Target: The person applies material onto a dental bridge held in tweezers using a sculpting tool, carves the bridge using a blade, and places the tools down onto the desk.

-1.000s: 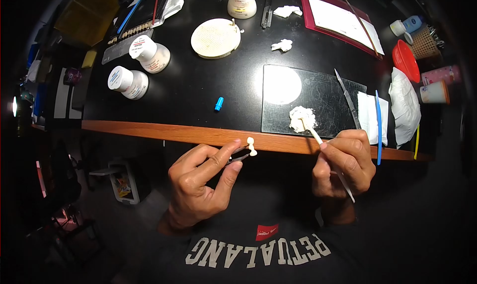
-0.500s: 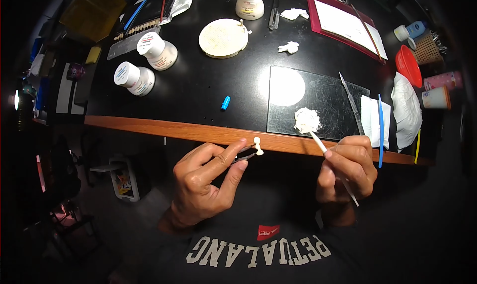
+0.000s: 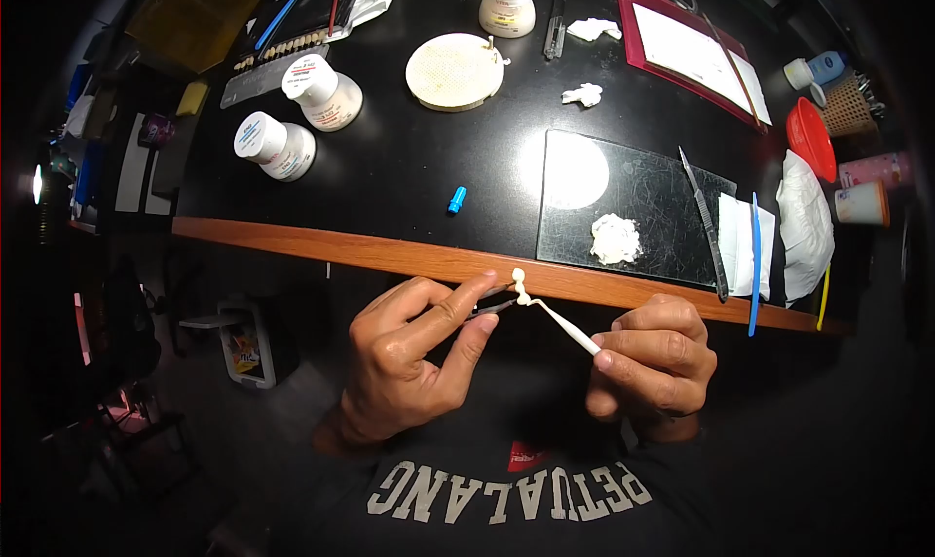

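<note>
My left hand [image 3: 419,348] is closed on dark metal tweezers [image 3: 497,308], most of them hidden by the fingers. In the tweezer tips sits a small cream piece shaped like a row of joined teeth [image 3: 520,287], just in front of the wooden table edge. My right hand [image 3: 654,355] pinches a white-handled modelling tool [image 3: 570,329]. Its thin bent tip meets the lower end of the tooth piece. Beyond the hands, a mound of white paste [image 3: 616,239] lies on a scratched dark glass slab [image 3: 648,182].
A metal scalpel-like tool [image 3: 703,221] lies across the slab's right side, near a blue stick [image 3: 755,265] on white tissue. A small blue cap [image 3: 457,201], a round honeycomb tray [image 3: 453,72] and white-capped bottles [image 3: 278,148] stand farther back. The wooden edge [image 3: 370,258] borders the table.
My right hand has drawn the modelling tool from the paste mound down and left to the tooth piece. My left hand stays nearly still; the view has shifted slightly.
</note>
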Demonstrator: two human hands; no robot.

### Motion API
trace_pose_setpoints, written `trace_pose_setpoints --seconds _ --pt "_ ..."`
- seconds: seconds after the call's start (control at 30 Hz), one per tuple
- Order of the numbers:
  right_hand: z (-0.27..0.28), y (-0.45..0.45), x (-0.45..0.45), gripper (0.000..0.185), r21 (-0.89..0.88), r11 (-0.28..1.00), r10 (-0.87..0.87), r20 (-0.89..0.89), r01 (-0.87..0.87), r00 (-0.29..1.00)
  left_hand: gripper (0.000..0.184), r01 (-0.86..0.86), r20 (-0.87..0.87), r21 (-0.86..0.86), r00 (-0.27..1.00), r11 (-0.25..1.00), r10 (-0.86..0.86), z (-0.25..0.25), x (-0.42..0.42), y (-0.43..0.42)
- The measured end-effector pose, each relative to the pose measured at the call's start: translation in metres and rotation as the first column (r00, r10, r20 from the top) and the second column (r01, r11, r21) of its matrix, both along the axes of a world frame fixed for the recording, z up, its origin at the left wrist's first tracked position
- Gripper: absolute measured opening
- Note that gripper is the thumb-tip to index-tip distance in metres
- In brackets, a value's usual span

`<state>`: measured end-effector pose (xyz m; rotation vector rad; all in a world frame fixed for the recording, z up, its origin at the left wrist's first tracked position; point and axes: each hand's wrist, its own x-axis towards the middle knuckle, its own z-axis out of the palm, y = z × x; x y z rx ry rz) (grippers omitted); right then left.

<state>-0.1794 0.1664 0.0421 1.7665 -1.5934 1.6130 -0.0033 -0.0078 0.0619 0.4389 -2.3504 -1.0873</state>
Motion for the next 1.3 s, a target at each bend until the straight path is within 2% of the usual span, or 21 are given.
trace_pose_setpoints --seconds 0.9,1.0,1.1,1.23,1.27,1.3 --pt "0.001 -0.001 -0.001 0.028 0.003 1.0 -0.006 -0.015 0.006 1.0 0.036 0.003 -0.008 0.02 1.0 1.0 -0.003 0.001 -0.001 0.001" --pt "0.0 0.0 0.0 0.025 -0.021 0.999 -0.037 -0.004 0.037 0.999 0.036 0.003 -0.012 0.022 1.0 1.0 -0.003 0.001 -0.001 0.001" --pt "0.008 0.009 -0.001 0.016 0.02 0.982 -0.188 -0.022 0.188 0.982 0.036 0.006 -0.018 0.018 1.0 1.0 -0.006 -0.001 -0.001 0.0" --pt "0.017 0.014 -0.009 0.029 0.108 0.925 -0.357 -0.075 0.364 0.931 0.036 0.003 -0.006 0.014 1.0 1.0 -0.003 -0.001 0.0 0.001" --pt "0.014 0.014 -0.01 0.032 0.102 0.927 -0.355 -0.06 0.36 0.933 0.036 -0.001 -0.007 0.018 1.0 1.0 0.001 -0.001 0.0 0.001" --pt "0.014 0.014 -0.01 0.027 0.119 0.926 -0.352 -0.07 0.358 0.933 0.037 -0.005 -0.006 0.022 1.0 1.0 0.005 -0.001 0.0 0.001"
